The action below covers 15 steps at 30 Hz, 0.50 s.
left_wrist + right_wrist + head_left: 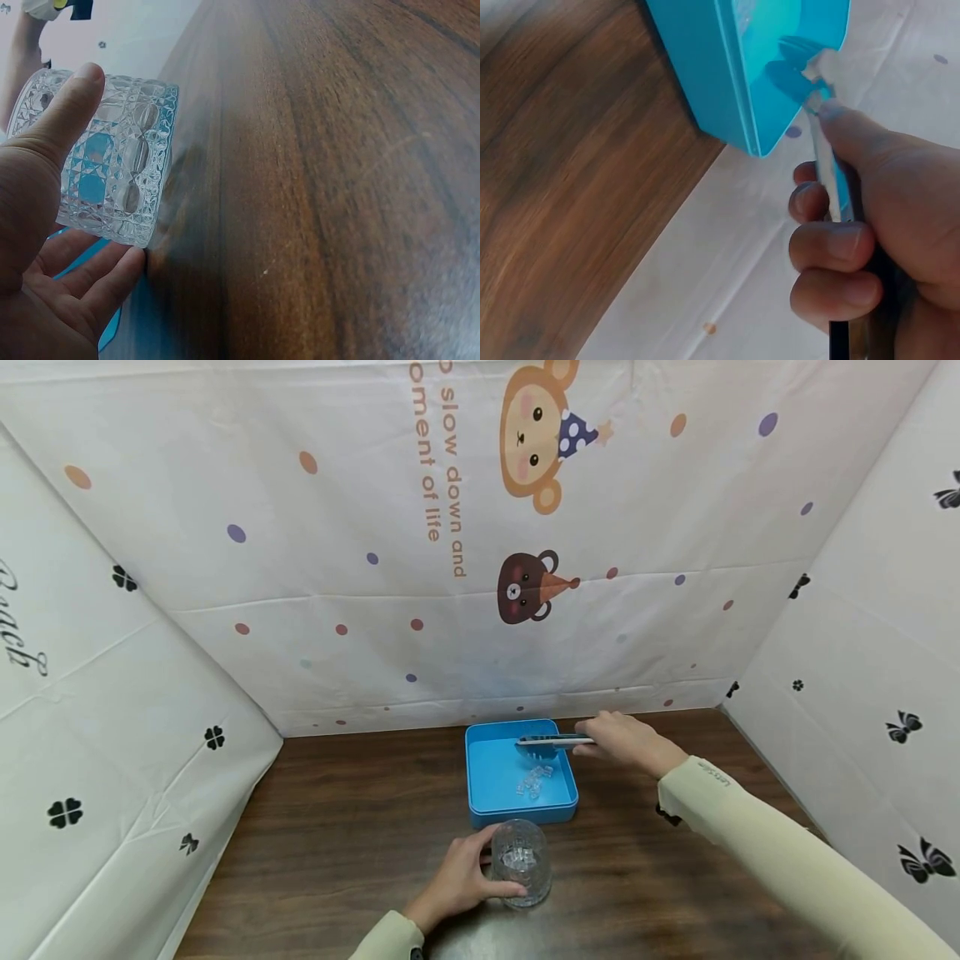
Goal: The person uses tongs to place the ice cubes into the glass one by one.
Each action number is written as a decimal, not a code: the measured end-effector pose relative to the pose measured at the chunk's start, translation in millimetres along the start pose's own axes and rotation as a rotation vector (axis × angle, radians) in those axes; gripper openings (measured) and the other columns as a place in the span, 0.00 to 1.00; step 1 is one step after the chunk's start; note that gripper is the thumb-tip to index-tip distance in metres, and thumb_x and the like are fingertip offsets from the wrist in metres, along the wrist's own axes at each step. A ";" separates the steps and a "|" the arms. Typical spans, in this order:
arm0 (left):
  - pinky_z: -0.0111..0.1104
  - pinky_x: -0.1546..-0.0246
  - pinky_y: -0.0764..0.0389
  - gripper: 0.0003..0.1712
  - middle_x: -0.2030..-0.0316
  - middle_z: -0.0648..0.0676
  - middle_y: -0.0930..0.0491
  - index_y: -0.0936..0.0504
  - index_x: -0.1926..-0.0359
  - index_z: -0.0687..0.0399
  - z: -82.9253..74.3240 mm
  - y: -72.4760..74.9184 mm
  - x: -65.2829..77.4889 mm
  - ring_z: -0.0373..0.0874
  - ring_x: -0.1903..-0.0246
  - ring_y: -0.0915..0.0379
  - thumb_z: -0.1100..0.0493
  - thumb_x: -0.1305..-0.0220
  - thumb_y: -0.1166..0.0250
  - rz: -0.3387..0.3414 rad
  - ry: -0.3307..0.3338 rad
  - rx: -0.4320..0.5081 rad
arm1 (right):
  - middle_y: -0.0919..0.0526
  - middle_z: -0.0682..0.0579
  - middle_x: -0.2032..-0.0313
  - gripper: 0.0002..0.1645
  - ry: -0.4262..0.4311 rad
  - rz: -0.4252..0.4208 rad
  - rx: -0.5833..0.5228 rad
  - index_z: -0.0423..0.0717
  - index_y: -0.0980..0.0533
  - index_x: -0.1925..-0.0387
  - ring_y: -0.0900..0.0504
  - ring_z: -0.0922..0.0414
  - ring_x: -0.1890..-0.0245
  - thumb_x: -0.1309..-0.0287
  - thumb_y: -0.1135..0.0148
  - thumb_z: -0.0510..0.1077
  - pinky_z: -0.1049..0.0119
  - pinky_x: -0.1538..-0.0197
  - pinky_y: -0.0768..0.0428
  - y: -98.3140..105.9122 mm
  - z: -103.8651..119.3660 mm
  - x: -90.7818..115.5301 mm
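Note:
My left hand (463, 877) holds a patterned clear glass (521, 864) that stands on the table, thumb on the near side and fingers round the back. Clear ice-like cubes (519, 858) lie inside the glass. In the left wrist view, the thumb lies along the cut-glass wall (112, 154). My right hand (622, 742) grips a pair of metal tongs (555, 740), its fingers curled round them in the right wrist view. The tongs' tips reach over the far part of a blue tray (495, 817). Several more clear cubes (534, 782) lie in the tray, nearer to me than the tips.
The dark wooden table (352, 827) carries the tray near its back edge, just beyond the glass. White printed cloth (337, 527) hangs at the back and along both sides. The tray's side wall (697, 67) rises beside the tongs.

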<state>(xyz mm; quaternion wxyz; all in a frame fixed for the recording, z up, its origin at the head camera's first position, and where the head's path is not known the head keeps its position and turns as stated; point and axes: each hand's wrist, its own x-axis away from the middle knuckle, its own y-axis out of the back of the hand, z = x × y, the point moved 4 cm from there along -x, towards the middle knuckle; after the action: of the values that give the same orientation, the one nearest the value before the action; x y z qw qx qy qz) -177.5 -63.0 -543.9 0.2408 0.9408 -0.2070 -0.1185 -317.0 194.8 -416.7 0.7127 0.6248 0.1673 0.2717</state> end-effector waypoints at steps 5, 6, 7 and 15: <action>0.28 0.54 0.16 0.50 0.45 0.54 0.17 0.25 0.31 0.54 0.0 -0.1 0.0 0.44 0.48 0.18 0.40 0.52 0.17 -0.005 -0.010 -0.017 | 0.17 0.53 0.70 0.16 -0.033 0.030 0.021 0.41 0.16 0.54 0.24 0.59 0.74 0.32 0.33 0.50 0.62 0.68 0.18 -2.3 5.7 -2.3; 0.28 0.54 0.16 0.50 0.45 0.54 0.17 0.26 0.31 0.54 0.0 -0.1 0.1 0.44 0.48 0.18 0.40 0.52 0.17 -0.006 -0.012 -0.019 | 0.17 0.53 0.70 0.16 -0.038 0.032 0.028 0.41 0.16 0.54 0.24 0.59 0.74 0.32 0.32 0.50 0.62 0.68 0.17 -3.3 6.2 -2.9; 0.29 0.54 0.15 0.50 0.45 0.55 0.17 0.26 0.31 0.55 -0.1 0.0 0.3 0.44 0.48 0.18 0.40 0.52 0.17 -0.008 -0.015 -0.021 | 0.17 0.53 0.70 0.16 -0.040 0.033 0.034 0.41 0.16 0.54 0.24 0.59 0.74 0.32 0.32 0.50 0.62 0.68 0.17 -4.2 6.9 -3.3; 0.28 0.54 0.16 0.50 0.45 0.55 0.17 0.26 0.31 0.55 -0.4 0.2 0.8 0.44 0.48 0.18 0.41 0.52 0.17 -0.008 -0.025 -0.005 | 0.22 0.55 0.76 0.14 -0.045 0.024 0.023 0.41 0.16 0.57 0.26 0.60 0.78 0.32 0.32 0.48 0.66 0.74 0.22 -10.9 9.1 -3.8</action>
<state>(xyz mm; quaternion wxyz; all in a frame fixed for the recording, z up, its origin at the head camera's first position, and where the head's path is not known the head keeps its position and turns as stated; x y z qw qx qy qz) -176.7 -63.4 -543.6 0.2400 0.9395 -0.2057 -0.1319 -312.8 184.5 -426.2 0.7056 0.6409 0.1466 0.2642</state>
